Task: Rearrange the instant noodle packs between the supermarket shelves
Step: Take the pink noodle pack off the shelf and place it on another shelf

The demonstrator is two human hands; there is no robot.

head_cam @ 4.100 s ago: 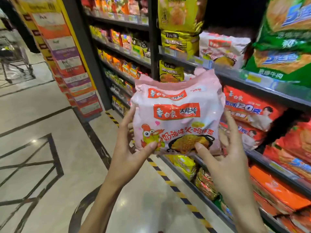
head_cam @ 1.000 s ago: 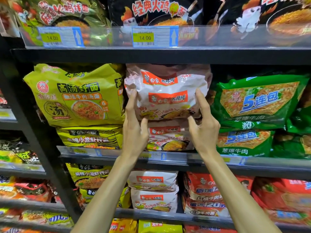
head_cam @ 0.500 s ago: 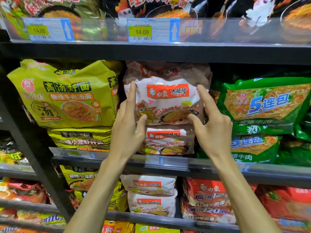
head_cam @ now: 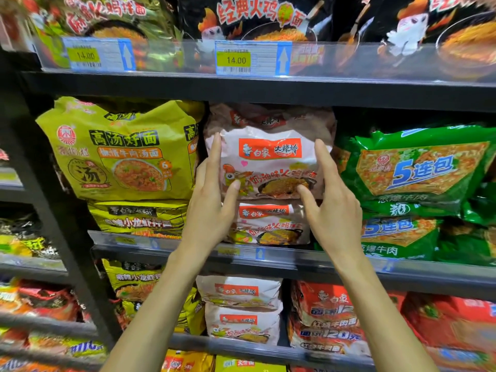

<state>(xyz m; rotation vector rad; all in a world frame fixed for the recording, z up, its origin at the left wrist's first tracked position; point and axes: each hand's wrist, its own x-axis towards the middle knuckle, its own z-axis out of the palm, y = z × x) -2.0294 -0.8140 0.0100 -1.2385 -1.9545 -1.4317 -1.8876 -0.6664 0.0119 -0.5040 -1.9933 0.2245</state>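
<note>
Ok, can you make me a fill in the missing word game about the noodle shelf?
1. Both hands, left hand and right hand, touch the upper pink pack, which sits on another ____ pack.
2. Left of it sits a big ____ pack.
3. Right of it sits a ____ pack.
4. The price tag above says ____.

Missing words: pink; yellow; green; 14.00

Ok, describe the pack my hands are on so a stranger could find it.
On the middle black metal shelf, look between the big yellow soup-noodle bag and the green five-pack bag. It's the pale pink noodle pack lying atop an identical one, with an orange label and cartoon chicken.
</note>
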